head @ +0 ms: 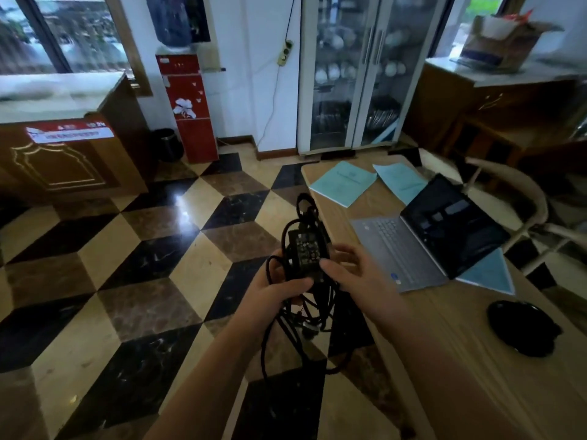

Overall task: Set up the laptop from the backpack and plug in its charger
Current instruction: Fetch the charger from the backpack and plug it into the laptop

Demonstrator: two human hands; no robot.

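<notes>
Both hands hold the black charger brick over the floor, just left of the wooden table. My left hand grips its lower end from the left, thumb across the cables. My right hand grips its right side. Tangled black cables hang in loops below the hands. The grey laptop stands open on the table, screen dark. A white power strip hangs on the far wall.
Blue booklets lie on the table beyond and under the laptop. A black object sits at the table's right edge. A white chair stands behind the table. A red water dispenser and a glass cabinet line the far wall.
</notes>
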